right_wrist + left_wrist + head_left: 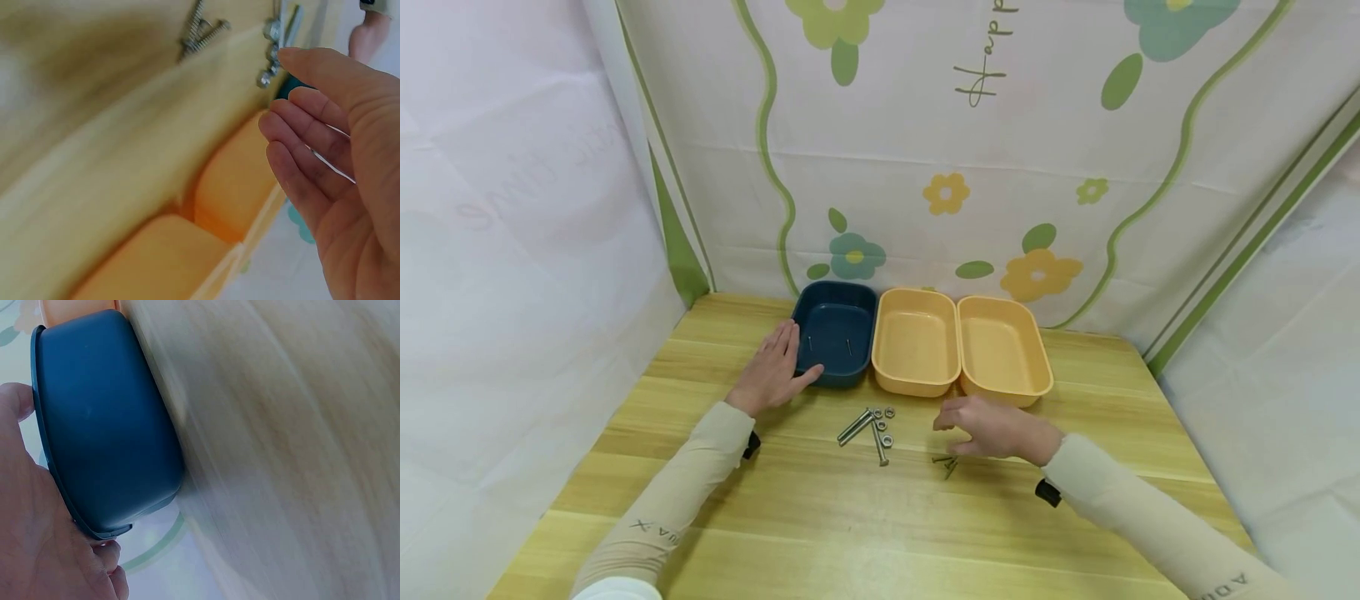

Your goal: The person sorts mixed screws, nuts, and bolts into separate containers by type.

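Observation:
A dark blue tray (835, 313) stands at the left of the row, with two small screws (848, 345) inside. My left hand (769, 372) touches its left side with extended fingers, the thumb at the front rim. In the left wrist view the thumb (17, 400) meets the tray's rim. My right hand (996, 427) hovers above the table, fingers loosely bent and holding nothing. Just below it lie several small screws (950, 463), also seen in the right wrist view. Long bolts (854, 427) and several hex nuts (887, 441) lie to its left.
Two yellow trays, a middle one (917, 342) and a right one (1002, 350), stand beside the blue tray on the wooden table (850, 533). A flower-patterned cloth (880, 125) hangs behind them, and pale cloth walls flank both sides.

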Demonstrator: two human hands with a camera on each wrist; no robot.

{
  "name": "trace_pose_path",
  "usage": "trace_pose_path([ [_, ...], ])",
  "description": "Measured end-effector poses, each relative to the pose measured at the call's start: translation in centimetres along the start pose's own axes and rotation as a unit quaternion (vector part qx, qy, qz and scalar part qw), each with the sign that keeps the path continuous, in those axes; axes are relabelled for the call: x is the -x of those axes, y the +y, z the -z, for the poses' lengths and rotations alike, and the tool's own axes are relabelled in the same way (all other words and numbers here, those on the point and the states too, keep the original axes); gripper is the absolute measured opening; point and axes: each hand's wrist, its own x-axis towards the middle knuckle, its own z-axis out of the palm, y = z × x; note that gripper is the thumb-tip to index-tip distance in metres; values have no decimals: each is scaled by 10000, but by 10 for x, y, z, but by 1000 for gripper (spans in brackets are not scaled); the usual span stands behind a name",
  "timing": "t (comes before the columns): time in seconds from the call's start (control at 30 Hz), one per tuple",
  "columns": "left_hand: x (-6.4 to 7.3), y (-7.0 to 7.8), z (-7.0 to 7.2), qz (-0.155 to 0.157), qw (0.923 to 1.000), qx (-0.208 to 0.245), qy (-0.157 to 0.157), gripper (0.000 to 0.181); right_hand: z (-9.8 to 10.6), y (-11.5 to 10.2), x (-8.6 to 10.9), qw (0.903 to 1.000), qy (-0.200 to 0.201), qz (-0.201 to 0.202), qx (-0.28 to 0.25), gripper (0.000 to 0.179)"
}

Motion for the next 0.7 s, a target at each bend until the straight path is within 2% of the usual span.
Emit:
trace_pose_path([
  [0.23,1,0,0,1,10000,17,7,98,-23,0,-4,9999,-108,36,-111,24],
  [0.5,0,-1,-2,-5,10000,8,6,98,-38,0,-13,9990,-378,-131,-178,9],
  [0.7,-1,0,-1,18,10000,33,-18,98,-42,2,-18,9989,-398,-153,-168,13],
])
